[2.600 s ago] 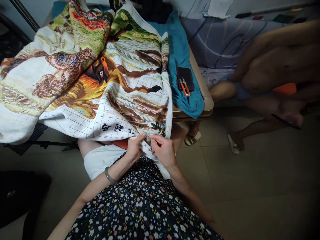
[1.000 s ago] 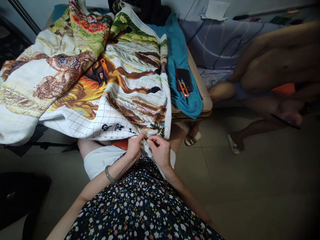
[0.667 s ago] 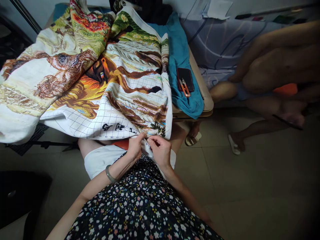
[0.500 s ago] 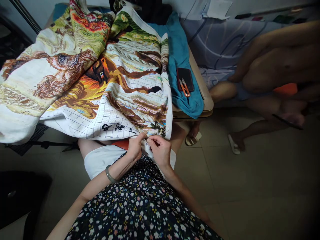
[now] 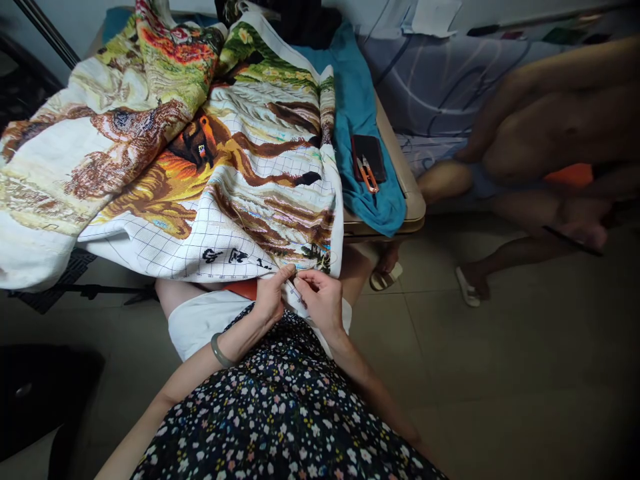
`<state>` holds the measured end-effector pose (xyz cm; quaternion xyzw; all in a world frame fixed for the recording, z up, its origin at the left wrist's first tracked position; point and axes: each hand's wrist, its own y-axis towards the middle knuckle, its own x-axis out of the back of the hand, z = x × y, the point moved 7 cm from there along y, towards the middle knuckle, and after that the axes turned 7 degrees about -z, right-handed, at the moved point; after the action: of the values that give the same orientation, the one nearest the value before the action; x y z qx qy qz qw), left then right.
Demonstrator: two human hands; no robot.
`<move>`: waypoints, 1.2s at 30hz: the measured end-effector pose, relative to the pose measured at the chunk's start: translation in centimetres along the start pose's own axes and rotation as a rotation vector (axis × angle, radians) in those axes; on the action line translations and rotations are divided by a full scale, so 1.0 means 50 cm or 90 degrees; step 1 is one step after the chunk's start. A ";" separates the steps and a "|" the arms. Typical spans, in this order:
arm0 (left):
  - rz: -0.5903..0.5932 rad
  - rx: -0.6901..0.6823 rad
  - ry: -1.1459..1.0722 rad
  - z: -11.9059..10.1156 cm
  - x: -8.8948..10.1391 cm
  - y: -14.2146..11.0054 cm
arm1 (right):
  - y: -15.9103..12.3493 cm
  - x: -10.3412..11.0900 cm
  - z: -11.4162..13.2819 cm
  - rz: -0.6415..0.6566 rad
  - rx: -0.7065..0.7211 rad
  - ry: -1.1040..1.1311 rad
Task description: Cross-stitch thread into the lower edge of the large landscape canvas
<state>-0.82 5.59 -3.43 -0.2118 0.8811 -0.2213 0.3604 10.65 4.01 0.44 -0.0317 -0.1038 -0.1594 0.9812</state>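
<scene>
A large cross-stitch canvas (image 5: 200,167) with brown, orange and green stitching drapes over a table and down onto my lap. My left hand (image 5: 270,297) grips its lower edge, thumb on top, a green bangle on the wrist. Just to the right, my right hand (image 5: 323,300) is closed in a pinch at the same edge, beside the stitched corner. What it pinches is too small to name.
A teal cloth (image 5: 367,133) covers the table's right side, with a dark phone (image 5: 369,157) and orange thread snips (image 5: 369,175) on it. Another person (image 5: 540,140) sits at the right, sandalled feet on the tiled floor (image 5: 475,347). A dark object lies at lower left.
My right hand has drawn slightly in towards the left hand at the canvas edge. Everything else stays put.
</scene>
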 end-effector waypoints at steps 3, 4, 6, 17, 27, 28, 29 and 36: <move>-0.003 -0.013 -0.001 -0.005 -0.001 0.001 | -0.003 0.000 0.003 -0.014 0.043 -0.020; -0.007 -0.019 0.003 -0.006 0.000 0.001 | -0.004 0.001 0.004 -0.023 0.065 -0.032; -0.015 -0.024 0.011 -0.007 0.001 0.003 | -0.008 0.002 0.006 -0.041 0.108 -0.056; -0.034 0.026 0.038 0.002 0.002 0.005 | -0.011 0.002 0.025 -0.060 0.218 -0.098; -0.041 0.030 0.027 0.001 0.001 0.001 | -0.010 0.000 0.025 -0.053 0.222 -0.102; -0.042 0.032 0.024 0.001 0.000 0.000 | -0.011 0.001 0.026 -0.053 0.227 -0.101; -0.043 0.034 0.023 0.001 0.000 0.000 | -0.012 0.001 0.027 -0.053 0.231 -0.099; -0.039 0.034 0.016 0.001 -0.002 0.000 | -0.011 0.000 0.023 -0.049 0.216 -0.103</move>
<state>-0.72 5.62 -3.40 -0.2258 0.8724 -0.2583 0.3482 10.27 3.61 1.60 0.1258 -0.2087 -0.1741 0.9541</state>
